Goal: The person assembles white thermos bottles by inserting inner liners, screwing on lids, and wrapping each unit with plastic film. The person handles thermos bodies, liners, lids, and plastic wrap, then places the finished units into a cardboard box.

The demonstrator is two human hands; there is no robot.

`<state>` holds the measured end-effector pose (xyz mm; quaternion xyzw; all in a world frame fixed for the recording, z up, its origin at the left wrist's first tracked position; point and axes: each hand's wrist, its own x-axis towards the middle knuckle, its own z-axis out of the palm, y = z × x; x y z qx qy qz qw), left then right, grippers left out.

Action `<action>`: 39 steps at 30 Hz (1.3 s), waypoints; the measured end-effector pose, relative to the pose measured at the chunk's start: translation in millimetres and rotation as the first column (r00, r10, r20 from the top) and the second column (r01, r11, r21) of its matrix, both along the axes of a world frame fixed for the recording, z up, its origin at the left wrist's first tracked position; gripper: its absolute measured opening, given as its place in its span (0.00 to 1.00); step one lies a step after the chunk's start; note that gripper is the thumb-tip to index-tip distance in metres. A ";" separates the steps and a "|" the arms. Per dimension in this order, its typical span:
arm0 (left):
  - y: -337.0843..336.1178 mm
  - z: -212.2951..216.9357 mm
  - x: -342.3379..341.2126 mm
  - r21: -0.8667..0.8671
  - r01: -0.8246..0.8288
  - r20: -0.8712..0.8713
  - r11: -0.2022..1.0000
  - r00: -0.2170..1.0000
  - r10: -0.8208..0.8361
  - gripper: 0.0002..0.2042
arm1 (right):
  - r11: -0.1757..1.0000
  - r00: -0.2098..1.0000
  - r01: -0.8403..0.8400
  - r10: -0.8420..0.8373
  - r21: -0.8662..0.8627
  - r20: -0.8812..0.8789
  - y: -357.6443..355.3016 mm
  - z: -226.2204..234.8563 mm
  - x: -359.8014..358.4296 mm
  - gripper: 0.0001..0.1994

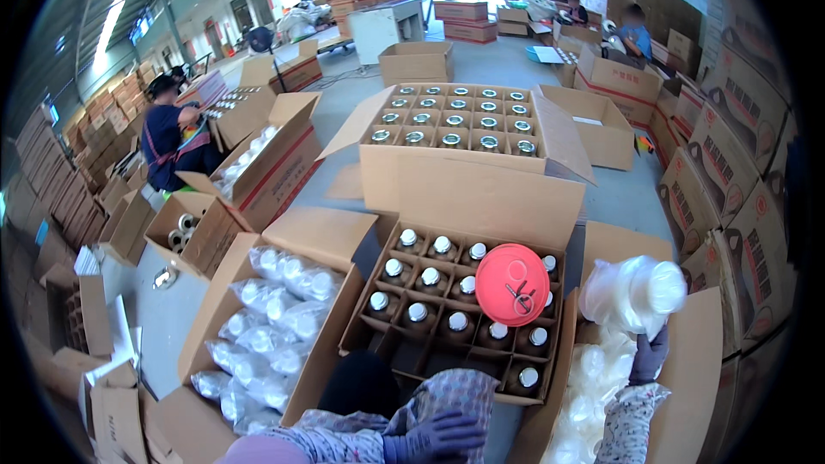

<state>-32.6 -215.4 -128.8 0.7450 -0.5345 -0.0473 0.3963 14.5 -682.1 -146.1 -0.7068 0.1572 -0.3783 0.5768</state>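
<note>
My left hand (440, 435), in a purple-grey glove, rests with fingers stretched out on the patterned cloth (455, 388) over my lap. My right hand (650, 357), gloved alike, grips a bundle of clear plastic-wrapped pieces (632, 294) from below. This bundle is above the open right-hand carton (703, 361), where more translucent wrapped pieces (581, 408) lie. Before me, a divided carton (557, 335) holds bottles with silvery white caps (417, 312); several front compartments hold no bottle. A round red lid (498, 268) lies over its right side, with small scissors (521, 298) on it.
To the left, a carton (338, 314) holds bagged clear pieces (266, 339). Beyond the bottles stands another divided carton (473, 172) of metal-topped containers. Stacked cartons (718, 155) line the right side. A person (172, 137) sits at the left; another (636, 34) is far right.
</note>
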 end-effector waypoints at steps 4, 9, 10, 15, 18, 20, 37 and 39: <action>11.6 39.7 20.0 -0.423 -0.365 0.009 0.829 0.914 0.406 0.32 | 0.999 0.999 -0.035 0.035 0.006 -0.009 66.8 119.2 -66.2 0.19; 67.6 84.5 66.4 -0.356 -0.314 -0.593 0.880 0.804 0.047 0.34 | 0.787 0.764 -0.573 0.614 0.228 -0.198 182.3 161.8 -81.7 0.20; 74.5 90.1 70.0 -0.445 -0.197 -0.687 0.873 0.701 -0.192 0.34 | 0.781 0.760 -0.584 0.622 0.223 -0.189 210.3 148.5 -75.9 0.17; 123.8 62.7 56.6 -0.502 -0.391 -0.864 0.771 0.207 -0.458 0.28 | 0.538 0.401 -0.798 0.810 0.271 -0.428 329.3 123.6 -47.1 0.18; 130.9 36.7 75.3 -0.567 -0.376 -0.815 0.733 0.130 -0.564 0.28 | 0.398 0.369 -0.916 0.886 0.054 -0.279 357.7 138.8 -35.1 0.37; 120.4 29.6 73.2 -0.557 -0.400 -0.825 0.728 0.366 -0.430 0.33 | 0.387 0.577 -0.765 0.766 -0.515 -0.282 355.2 133.5 -22.2 0.49; 136.1 22.2 113.7 -0.536 -0.563 -0.692 0.629 -0.133 -0.709 0.50 | 0.736 0.942 -0.330 0.221 0.591 0.252 335.5 93.8 258.6 0.17; 129.7 16.5 119.5 -0.531 -0.589 -0.734 0.609 -0.041 -0.678 0.52 | 0.785 0.957 -0.268 0.285 0.558 0.058 318.6 23.8 275.2 0.33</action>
